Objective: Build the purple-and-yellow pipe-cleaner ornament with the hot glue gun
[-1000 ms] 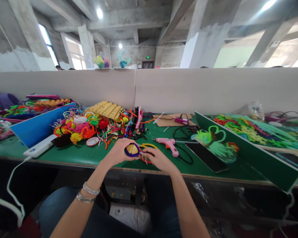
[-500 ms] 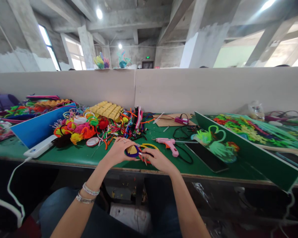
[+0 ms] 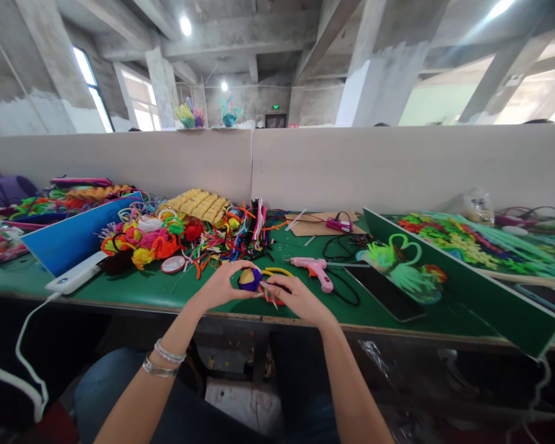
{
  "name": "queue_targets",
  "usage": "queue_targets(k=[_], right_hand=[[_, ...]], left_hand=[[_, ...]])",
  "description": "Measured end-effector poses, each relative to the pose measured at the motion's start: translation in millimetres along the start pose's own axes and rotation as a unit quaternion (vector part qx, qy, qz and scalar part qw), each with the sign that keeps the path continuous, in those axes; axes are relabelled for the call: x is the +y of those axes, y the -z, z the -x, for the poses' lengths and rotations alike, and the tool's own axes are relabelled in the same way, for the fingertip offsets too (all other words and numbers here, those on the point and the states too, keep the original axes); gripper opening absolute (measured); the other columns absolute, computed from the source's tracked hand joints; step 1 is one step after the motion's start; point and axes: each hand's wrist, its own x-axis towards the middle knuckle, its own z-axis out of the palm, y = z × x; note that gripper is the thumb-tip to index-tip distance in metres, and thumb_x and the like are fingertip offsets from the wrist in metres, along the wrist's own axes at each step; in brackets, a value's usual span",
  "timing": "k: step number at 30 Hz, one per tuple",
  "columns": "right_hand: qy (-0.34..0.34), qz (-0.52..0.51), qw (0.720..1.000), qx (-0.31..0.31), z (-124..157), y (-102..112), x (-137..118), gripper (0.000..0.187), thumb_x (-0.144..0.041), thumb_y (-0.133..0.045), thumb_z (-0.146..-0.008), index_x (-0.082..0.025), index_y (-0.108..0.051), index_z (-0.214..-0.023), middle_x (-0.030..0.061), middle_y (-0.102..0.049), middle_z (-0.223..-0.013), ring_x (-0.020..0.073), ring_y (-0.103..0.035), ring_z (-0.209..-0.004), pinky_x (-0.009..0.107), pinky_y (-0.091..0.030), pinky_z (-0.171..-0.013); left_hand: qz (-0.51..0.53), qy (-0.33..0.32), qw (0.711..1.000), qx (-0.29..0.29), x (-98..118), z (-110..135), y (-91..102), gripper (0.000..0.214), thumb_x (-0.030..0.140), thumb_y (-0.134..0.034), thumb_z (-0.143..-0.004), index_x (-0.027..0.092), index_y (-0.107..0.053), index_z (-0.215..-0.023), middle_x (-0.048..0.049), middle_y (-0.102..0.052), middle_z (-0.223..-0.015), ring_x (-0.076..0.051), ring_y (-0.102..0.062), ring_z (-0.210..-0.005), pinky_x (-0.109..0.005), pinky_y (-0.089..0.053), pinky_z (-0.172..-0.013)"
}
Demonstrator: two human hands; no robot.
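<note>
My left hand (image 3: 222, 287) curls round a small cup-shaped piece (image 3: 249, 280), tan inside with a fuzzy purple band about it; it looks like an egg-carton cup. My right hand (image 3: 295, 297) is at its right side, thumb and fingers pinched on a thin dark strand (image 3: 280, 285) that reaches the cup. Whether the strand is part of the purple band I cannot tell. Behind and below the right hand, a curved yellow piece (image 3: 277, 271) and a red one lie on the table, partly hidden. A pink glue gun (image 3: 317, 269) lies to the right.
The green table (image 3: 139, 290) bears a heap of colourful pipe-cleaner pieces (image 3: 155, 237) and a yellow egg tray (image 3: 198, 205) on the left. A phone (image 3: 386, 293), fuzzy green swan (image 3: 404, 274) and green divider (image 3: 467, 280) stand right. A white power strip (image 3: 76, 273) sits near the left edge.
The cup has tilted in my left hand, so more of its purple outside shows. My left fingers have spread wider round it, and my right hand has shifted slightly right.
</note>
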Motion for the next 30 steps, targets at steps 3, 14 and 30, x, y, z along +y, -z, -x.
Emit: queue_targets(k=[3, 14, 30], right_hand=[[-0.003, -0.041, 0.999, -0.002, 1.7, 2.3, -5.1, 0.035, -0.047, -0.043, -0.086, -0.019, -0.055, -0.069, -0.0018, -0.049, -0.063, 0.0106, -0.045, -0.058, 0.023, -0.038, -0.059], [-0.003, -0.073, 0.997, -0.005, 2.4, 0.3, -10.2, 0.040, -0.049, -0.042, -0.087, -0.018, -0.045, -0.061, -0.0038, -0.041, -0.057, 0.0088, -0.038, -0.054, 0.022, -0.033, -0.054], [-0.057, 0.050, 0.997, -0.003, -0.9, -0.3, 20.1, 0.044, -0.052, -0.037, -0.087, -0.020, -0.047, -0.059, -0.0027, -0.048, -0.054, 0.0110, -0.044, -0.053, 0.025, -0.032, -0.053]], left_hand=[[0.056, 0.007, 0.998, 0.009, 2.3, -0.4, 0.8, 0.049, 0.039, -0.073, -0.062, 0.020, -0.056, -0.103, -0.0062, -0.062, -0.106, -0.021, -0.057, -0.098, -0.033, -0.042, -0.090], [0.242, 0.042, 0.969, 0.006, -4.0, 1.1, -6.2, 0.050, 0.028, -0.078, -0.057, 0.018, -0.056, -0.100, -0.0067, -0.060, -0.106, -0.021, -0.056, -0.100, -0.035, -0.042, -0.092], [0.228, 0.077, 0.968, -0.067, -36.2, -2.9, -28.6, 0.048, 0.032, -0.071, -0.067, 0.017, -0.050, -0.107, -0.0057, -0.058, -0.106, -0.017, -0.054, -0.100, -0.035, -0.039, -0.092]])
